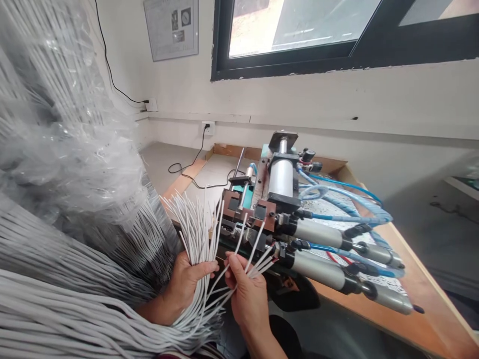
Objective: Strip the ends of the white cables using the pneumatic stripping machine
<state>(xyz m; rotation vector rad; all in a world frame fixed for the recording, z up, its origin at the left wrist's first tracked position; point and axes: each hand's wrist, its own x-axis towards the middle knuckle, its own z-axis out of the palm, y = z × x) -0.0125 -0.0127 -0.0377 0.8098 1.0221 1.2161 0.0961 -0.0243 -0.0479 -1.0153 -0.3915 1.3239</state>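
Note:
My left hand (192,274) is closed round a thick bundle of light grey cables (196,232), whose cut ends fan upward. Just to its right, my right hand (245,286) pinches a few separate cables (259,247) between thumb and fingers, their ends spread up and to the right. Several of these tips lie close to the front of a pneumatic machine (264,212) with brown clamp blocks. Whether any tip touches the blocks I cannot tell. The lower lengths of the cables hang below both hands and partly cross there.
Large bundles of grey cable (56,309) and plastic-wrapped cable (75,154) fill the left side. Silver cylinders (318,232) and blue air hoses (344,217) stick out to the machine's right. The wooden bench edge (374,311) runs along the front right. A black cord (194,159) lies behind.

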